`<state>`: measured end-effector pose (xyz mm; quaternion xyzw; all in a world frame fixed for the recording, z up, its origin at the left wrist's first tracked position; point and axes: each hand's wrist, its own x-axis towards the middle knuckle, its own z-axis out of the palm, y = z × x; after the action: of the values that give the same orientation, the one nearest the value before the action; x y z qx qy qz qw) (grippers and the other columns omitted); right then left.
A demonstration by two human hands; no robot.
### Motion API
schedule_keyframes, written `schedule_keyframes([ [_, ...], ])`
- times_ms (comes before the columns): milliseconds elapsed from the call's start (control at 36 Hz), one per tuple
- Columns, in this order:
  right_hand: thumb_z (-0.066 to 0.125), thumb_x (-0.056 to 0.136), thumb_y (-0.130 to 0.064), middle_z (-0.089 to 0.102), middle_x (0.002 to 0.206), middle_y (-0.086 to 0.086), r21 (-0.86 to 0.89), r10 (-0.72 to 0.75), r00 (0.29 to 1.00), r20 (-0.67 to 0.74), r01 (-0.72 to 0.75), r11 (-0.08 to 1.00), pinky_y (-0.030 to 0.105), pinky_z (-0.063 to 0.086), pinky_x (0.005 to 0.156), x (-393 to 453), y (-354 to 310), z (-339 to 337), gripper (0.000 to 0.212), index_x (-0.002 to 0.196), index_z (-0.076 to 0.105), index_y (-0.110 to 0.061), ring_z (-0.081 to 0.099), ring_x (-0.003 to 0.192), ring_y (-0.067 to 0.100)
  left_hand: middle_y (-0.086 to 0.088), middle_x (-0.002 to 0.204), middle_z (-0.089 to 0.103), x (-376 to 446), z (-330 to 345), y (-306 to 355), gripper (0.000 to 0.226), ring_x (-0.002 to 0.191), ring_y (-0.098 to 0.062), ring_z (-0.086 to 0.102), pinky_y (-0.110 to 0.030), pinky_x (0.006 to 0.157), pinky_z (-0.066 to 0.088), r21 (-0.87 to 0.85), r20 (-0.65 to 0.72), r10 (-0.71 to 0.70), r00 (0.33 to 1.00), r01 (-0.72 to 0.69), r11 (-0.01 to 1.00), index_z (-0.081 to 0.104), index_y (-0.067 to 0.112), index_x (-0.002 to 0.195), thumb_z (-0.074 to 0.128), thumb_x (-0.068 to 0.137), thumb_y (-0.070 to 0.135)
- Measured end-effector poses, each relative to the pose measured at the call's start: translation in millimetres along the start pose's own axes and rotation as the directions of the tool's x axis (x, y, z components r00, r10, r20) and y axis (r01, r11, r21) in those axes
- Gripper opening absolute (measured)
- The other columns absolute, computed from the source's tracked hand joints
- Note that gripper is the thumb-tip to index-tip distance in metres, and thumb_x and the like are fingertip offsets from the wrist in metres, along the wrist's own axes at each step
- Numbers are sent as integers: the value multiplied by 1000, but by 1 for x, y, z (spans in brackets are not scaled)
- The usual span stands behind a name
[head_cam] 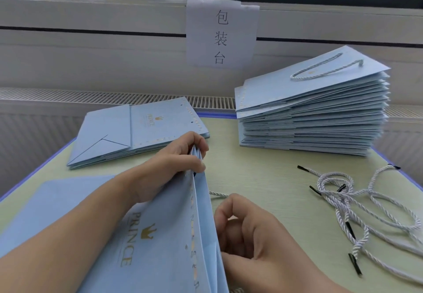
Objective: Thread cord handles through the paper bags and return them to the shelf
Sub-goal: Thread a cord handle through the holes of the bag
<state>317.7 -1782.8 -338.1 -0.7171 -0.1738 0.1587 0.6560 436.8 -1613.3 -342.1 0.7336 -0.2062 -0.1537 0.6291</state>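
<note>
Right, current state. My left hand (pixel 180 155) grips the top edge of the bag (pixel 160 235) I'm working on, fingers curled over the far end of the mouth, thumb on the near face. The bag stands on edge, tilted, mouth edge running from my left fingers down toward me; its printed face with a gold crown and "PRINCE" faces left and up. Gusset folds show between my left fingertips.

My right hand (pixel 247 231) sits just right of the bag mouth, fingers curled, thumb and forefinger pinching a cord (pixel 218 194). A short run of that cord shows beyond my right fingertips, coming off the bag edge. Can't tell whether it passes through a hole; the edge hides it.

Right of my right hand: loose cords (pixel 357 203), white twisted, black tips, tangled in a heap on the table (pixel 263 173). Some tips point toward my hand, some lie at the table's right edge.

Beyond my left hand: low stack (pixel 128 130) of flat bags, no handles visible, holes along the top edge, same gold logo. It lies flat, apart from my fingers.

Beyond my right hand, further back: tall stack (pixel 309 119), fanned higher on its right side. Its top bag has a cord handle (pixel 325 68) lying on it.

Straight ahead past both stacks, a paper sign (pixel 220 34) with three handwritten characters hangs on the wall under the window.
</note>
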Motion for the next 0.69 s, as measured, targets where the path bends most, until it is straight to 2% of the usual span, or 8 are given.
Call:
schedule_keyframes([
  [111,63,74,-2,59,57,-5,99,-77,996,50,72,993,20,46,55,-1,-4,-1,26,70,54,-27,53,49,7,1,82,51,0,-8,2,56,60,-12,48,-29,59,41,-137,100,-62,993,76,988,52,14,97,64,43,21],
  [194,56,78,4,65,67,-3,155,-135,986,103,118,981,20,48,60,-2,-6,-2,34,80,60,-30,59,57,8,-1,84,51,-1,-9,2,59,60,-13,49,-32,61,41,-160,113,-62,992,80,984,51,13,99,62,42,19],
  [361,53,76,0,61,65,-5,74,-89,994,70,83,994,19,48,61,2,-1,0,46,99,59,-40,57,55,8,-2,82,47,-3,-6,2,46,60,-13,43,-29,56,34,-109,91,-74,993,83,991,50,13,98,53,53,4],
  [417,52,75,-1,61,65,-3,61,-61,996,58,57,997,19,47,60,2,0,0,43,99,59,-37,57,54,10,-2,82,47,-2,-4,2,42,60,-14,43,-31,58,33,-86,74,-77,994,84,993,50,13,97,50,56,4],
  [500,51,74,-4,62,63,-1,123,7,997,78,-16,992,18,46,57,2,-2,-4,30,100,52,-20,57,51,11,-1,81,48,-2,-3,2,41,62,-14,43,-31,59,32,-63,46,-70,996,73,995,50,13,97,51,56,5],
  [583,51,76,-14,59,65,3,218,30,990,134,-59,974,19,47,56,3,-6,-8,19,86,65,-21,55,54,12,0,80,48,-2,-1,2,39,65,-15,41,-32,61,32,-14,25,-57,998,58,998,51,16,94,51,56,7],
  [639,52,75,-17,62,72,7,166,43,987,156,-69,984,21,48,62,3,-6,-8,22,79,72,-23,57,61,14,6,74,49,-2,1,1,37,63,-13,41,-27,58,33,15,20,-50,999,50,999,51,17,92,51,55,8],
  [694,52,78,-13,70,85,15,40,75,980,186,-84,996,29,47,74,5,-5,-9,23,88,73,-11,61,76,20,12,68,49,-1,3,1,37,61,-9,42,-21,55,36,51,20,-50,999,49,998,51,19,90,50,54,9],
])
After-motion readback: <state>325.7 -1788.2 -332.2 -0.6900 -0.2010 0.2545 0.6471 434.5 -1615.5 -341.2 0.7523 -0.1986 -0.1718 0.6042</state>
